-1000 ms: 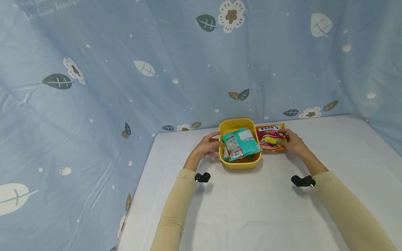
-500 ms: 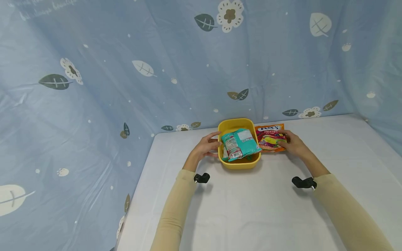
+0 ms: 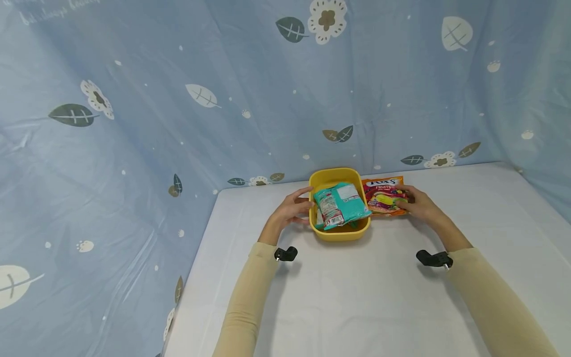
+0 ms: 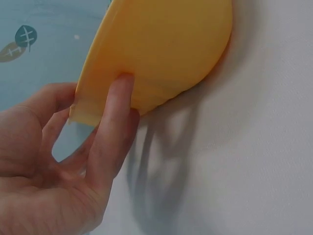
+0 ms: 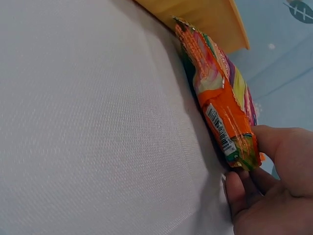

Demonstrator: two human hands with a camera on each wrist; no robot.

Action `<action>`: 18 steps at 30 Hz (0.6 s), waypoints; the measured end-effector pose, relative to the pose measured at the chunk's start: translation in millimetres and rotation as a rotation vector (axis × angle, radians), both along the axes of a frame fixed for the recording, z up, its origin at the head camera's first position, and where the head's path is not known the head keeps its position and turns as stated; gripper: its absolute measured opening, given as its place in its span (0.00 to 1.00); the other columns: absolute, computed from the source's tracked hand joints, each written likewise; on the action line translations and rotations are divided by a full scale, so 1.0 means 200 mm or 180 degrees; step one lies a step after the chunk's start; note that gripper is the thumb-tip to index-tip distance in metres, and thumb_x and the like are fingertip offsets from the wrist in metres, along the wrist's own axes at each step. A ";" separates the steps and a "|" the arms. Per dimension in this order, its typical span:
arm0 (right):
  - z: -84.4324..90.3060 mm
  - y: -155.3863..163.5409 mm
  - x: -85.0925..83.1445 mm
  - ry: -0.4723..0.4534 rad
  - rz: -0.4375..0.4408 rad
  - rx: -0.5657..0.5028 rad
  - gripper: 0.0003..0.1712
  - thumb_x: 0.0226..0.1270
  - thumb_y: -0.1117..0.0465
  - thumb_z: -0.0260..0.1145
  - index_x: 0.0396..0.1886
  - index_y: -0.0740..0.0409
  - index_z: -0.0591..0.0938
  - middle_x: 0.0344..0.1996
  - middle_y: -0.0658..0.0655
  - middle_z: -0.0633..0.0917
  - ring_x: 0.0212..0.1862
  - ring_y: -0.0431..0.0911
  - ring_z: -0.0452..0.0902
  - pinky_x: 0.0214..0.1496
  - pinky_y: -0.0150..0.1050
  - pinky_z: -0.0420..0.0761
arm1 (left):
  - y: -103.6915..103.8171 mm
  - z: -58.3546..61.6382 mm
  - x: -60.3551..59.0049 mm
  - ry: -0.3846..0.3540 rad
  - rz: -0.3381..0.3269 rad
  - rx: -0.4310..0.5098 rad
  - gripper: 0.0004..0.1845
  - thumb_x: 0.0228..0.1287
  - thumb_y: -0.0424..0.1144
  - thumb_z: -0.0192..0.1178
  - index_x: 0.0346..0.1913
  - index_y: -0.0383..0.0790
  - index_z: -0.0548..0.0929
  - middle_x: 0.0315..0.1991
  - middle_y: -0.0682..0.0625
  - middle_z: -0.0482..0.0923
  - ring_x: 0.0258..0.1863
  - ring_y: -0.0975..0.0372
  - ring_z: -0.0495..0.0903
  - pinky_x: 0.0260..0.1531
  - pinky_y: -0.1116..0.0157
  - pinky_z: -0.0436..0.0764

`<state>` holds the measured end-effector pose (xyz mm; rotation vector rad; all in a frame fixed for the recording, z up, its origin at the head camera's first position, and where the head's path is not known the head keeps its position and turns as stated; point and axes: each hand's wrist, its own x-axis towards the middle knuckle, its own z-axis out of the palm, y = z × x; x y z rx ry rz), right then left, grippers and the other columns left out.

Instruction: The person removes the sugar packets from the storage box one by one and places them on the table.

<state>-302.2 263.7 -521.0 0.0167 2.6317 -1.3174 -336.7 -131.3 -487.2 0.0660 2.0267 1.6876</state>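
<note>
A yellow plastic bin [image 3: 341, 236] stands by the back of the white table. My left hand [image 3: 288, 209] grips its left side: in the left wrist view one digit [image 4: 117, 107] lies against the outer wall, and other fingertips meet the rim. Inside the bin lies a teal snack packet [image 3: 352, 206], its label and barcode facing up, on top of other packaging that is mostly covered. Right of the bin is an orange and red FOX'S Fruits candy bag [image 3: 383, 196]. My right hand [image 3: 420, 204] pinches its right edge, with its barcode end [image 5: 220, 129] towards the right wrist camera.
White cloth covers the table [image 3: 357, 297]. Behind it hangs a blue curtain [image 3: 267, 74] with leaves and flowers, close to the bin's back. A small black wrist camera sits at the left wrist [image 3: 286, 254] and another at the right wrist [image 3: 434, 259].
Hands, bin and candy bag keep almost the same places. The head view shifts very slightly, and the right wrist moves a little to the right.
</note>
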 end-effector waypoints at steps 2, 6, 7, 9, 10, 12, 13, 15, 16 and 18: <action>0.00 0.01 0.00 -0.0007 -0.0002 -0.0014 0.37 0.78 0.55 0.53 0.79 0.56 0.50 0.73 0.76 0.55 0.71 0.71 0.55 0.73 0.66 0.63 | 0.00 0.00 0.00 -0.0007 -0.0012 0.0020 0.32 0.68 0.39 0.62 0.70 0.66 0.68 0.66 0.45 0.72 0.51 0.50 0.84 0.37 0.53 0.90; -0.01 0.01 0.00 0.0002 0.0005 -0.0027 0.37 0.78 0.53 0.54 0.79 0.55 0.51 0.72 0.77 0.55 0.71 0.71 0.55 0.72 0.66 0.63 | 0.00 0.00 0.00 -0.0012 -0.0011 0.0059 0.32 0.68 0.38 0.62 0.71 0.66 0.68 0.66 0.44 0.72 0.52 0.49 0.83 0.37 0.53 0.90; -0.01 0.01 0.00 0.0005 0.0011 -0.0023 0.38 0.78 0.53 0.54 0.79 0.55 0.50 0.72 0.77 0.55 0.71 0.71 0.55 0.72 0.66 0.63 | 0.00 -0.01 0.00 -0.0014 -0.0013 0.0069 0.32 0.68 0.38 0.62 0.71 0.65 0.67 0.66 0.44 0.72 0.52 0.49 0.83 0.37 0.52 0.90; 0.00 0.01 0.00 0.0012 0.0026 -0.0010 0.38 0.78 0.53 0.53 0.79 0.56 0.50 0.72 0.77 0.55 0.71 0.72 0.54 0.72 0.67 0.62 | -0.01 -0.01 0.00 -0.0024 -0.0016 0.0086 0.32 0.68 0.38 0.62 0.71 0.65 0.67 0.66 0.44 0.72 0.52 0.48 0.83 0.37 0.52 0.90; 0.00 0.01 0.00 0.0012 0.0031 -0.0006 0.38 0.78 0.53 0.53 0.79 0.56 0.50 0.72 0.77 0.55 0.71 0.72 0.54 0.72 0.67 0.62 | -0.01 -0.01 0.00 -0.0030 -0.0016 0.0093 0.32 0.69 0.38 0.62 0.71 0.64 0.67 0.66 0.44 0.72 0.52 0.48 0.83 0.37 0.52 0.90; 0.00 0.00 0.01 0.0017 0.0048 0.0010 0.38 0.78 0.53 0.53 0.79 0.56 0.50 0.72 0.77 0.55 0.72 0.72 0.53 0.72 0.67 0.62 | -0.01 0.00 0.00 -0.0038 -0.0014 0.0103 0.32 0.69 0.38 0.62 0.72 0.64 0.67 0.66 0.44 0.72 0.52 0.48 0.83 0.37 0.52 0.90; 0.00 0.00 0.01 0.0017 0.0053 0.0005 0.38 0.78 0.53 0.53 0.79 0.56 0.50 0.72 0.77 0.55 0.72 0.72 0.53 0.73 0.67 0.62 | -0.01 0.00 0.00 -0.0039 -0.0014 0.0107 0.32 0.68 0.38 0.62 0.72 0.63 0.67 0.66 0.44 0.72 0.52 0.48 0.83 0.37 0.52 0.90; 0.00 0.00 0.01 0.0020 0.0052 0.0001 0.38 0.78 0.52 0.53 0.79 0.56 0.50 0.73 0.77 0.54 0.72 0.72 0.53 0.73 0.67 0.61 | -0.01 0.00 0.00 -0.0045 -0.0005 0.0109 0.32 0.68 0.38 0.62 0.72 0.63 0.67 0.66 0.44 0.72 0.52 0.48 0.83 0.37 0.52 0.90; 0.00 0.00 0.01 0.0017 0.0050 -0.0004 0.38 0.78 0.52 0.53 0.79 0.57 0.50 0.73 0.77 0.54 0.72 0.72 0.53 0.73 0.67 0.61 | -0.01 0.00 0.00 -0.0045 -0.0004 0.0111 0.32 0.68 0.37 0.62 0.72 0.63 0.67 0.66 0.44 0.72 0.52 0.47 0.83 0.37 0.52 0.90; 0.00 0.00 0.01 0.0002 0.0045 -0.0017 0.38 0.78 0.53 0.53 0.79 0.57 0.50 0.73 0.77 0.54 0.72 0.72 0.52 0.73 0.67 0.61 | 0.00 0.00 0.01 -0.0050 0.0000 0.0119 0.33 0.68 0.37 0.62 0.72 0.63 0.67 0.67 0.43 0.72 0.52 0.48 0.83 0.37 0.52 0.90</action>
